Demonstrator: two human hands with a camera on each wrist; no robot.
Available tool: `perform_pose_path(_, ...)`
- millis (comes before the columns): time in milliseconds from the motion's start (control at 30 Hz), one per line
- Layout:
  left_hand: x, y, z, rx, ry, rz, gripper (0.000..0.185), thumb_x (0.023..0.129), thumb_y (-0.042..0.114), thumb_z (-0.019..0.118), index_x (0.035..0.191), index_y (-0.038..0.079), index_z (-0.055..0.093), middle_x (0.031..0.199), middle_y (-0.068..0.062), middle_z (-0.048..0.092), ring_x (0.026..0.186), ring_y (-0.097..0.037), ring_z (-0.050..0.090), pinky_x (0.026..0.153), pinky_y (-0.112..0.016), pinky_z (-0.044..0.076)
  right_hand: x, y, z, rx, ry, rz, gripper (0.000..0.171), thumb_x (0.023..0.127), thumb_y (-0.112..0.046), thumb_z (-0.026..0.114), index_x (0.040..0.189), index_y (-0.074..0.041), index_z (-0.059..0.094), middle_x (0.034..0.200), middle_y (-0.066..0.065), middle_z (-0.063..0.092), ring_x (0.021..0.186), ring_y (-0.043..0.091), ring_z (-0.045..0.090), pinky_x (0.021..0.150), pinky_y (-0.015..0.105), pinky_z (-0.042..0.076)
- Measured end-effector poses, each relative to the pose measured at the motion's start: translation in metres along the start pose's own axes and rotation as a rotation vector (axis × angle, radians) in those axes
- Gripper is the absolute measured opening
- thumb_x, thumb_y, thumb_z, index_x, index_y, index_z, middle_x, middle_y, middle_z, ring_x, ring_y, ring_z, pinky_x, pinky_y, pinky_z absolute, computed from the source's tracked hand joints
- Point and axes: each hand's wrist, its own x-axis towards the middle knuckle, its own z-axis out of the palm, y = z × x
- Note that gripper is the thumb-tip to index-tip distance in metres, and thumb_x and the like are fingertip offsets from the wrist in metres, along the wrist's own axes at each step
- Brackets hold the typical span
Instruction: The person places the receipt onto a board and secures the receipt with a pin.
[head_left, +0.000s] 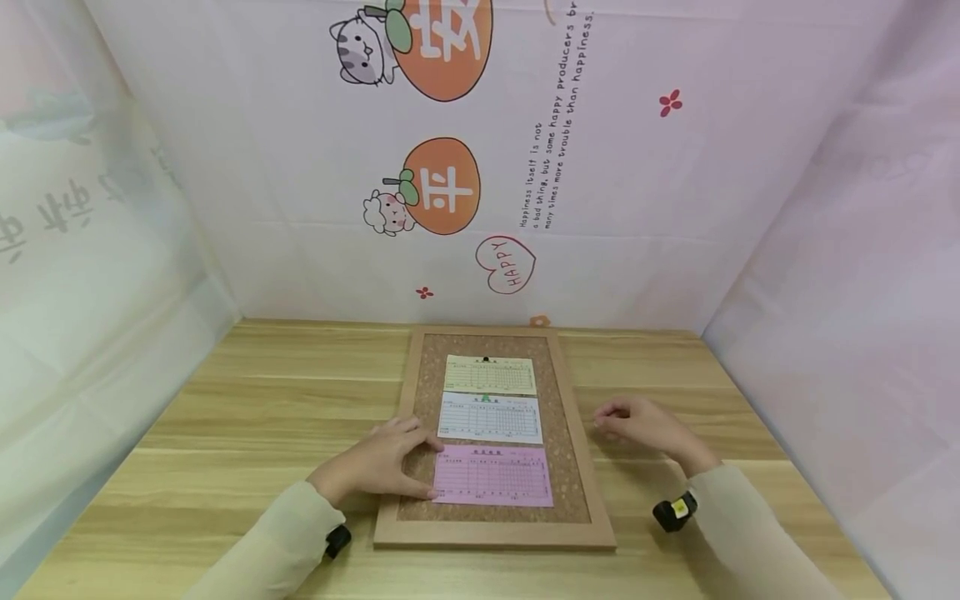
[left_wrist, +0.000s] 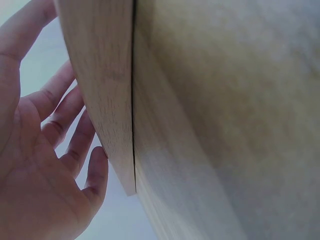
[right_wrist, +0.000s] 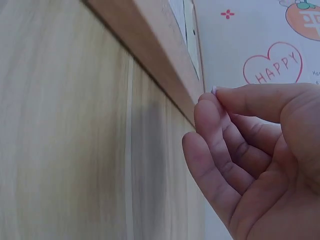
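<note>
A corkboard (head_left: 431,400) in a wooden frame lies on the table. Down it run a yellow slip (head_left: 491,377), a white slip (head_left: 491,419) and a pink slip (head_left: 492,477). A black pin (head_left: 486,359) sits atop the yellow slip, a green pin (head_left: 486,398) atop the white one. My left hand (head_left: 382,460) rests over the board's left edge, its thumb and a spread finger touching the pink slip's left corners. Right of the board, my right hand (head_left: 637,425) pinches a tiny whitish piece (right_wrist: 214,90) between thumb and forefinger; its kind is mostly hidden.
The wood-grain table (head_left: 300,383) extends on both sides of the board. A white printed cloth (head_left: 622,208) hangs behind it, with further cloth at left and right. Black straps with small devices (head_left: 673,512) sit at the wrists.
</note>
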Motion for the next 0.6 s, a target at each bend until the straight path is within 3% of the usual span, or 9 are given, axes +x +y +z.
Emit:
perform_pose_path(200,0.001,0.001,0.001,0.009,0.005,0.008,0.060,0.078,0.050,0.083,0.125,0.020,0.063,0.122,0.004,0.054,0.120,-0.024,0.047,0.101,-0.056,0.035,0.010,-0.008,0.010,0.046,-0.044,-0.022,0.028,0.099,-0.019,0.065,0.113,0.005,0.069,0.100,0.010,0.071,0.089,0.023,0.068,0.076,0.036,0.058)
perform_pose_path(600,0.001,0.000,0.001,0.003,0.012,0.008,0.061,0.077,0.050,0.083,0.125,0.019,0.064,0.118,0.006,0.054,0.117,-0.020,0.047,0.099,-0.054,0.035,0.028,-0.029,0.025,0.036,-0.110,-0.085,0.023,0.099,-0.018,0.065,0.109,0.002,0.071,0.089,0.009,0.068,0.081,0.021,0.064,0.071,0.035,0.057)
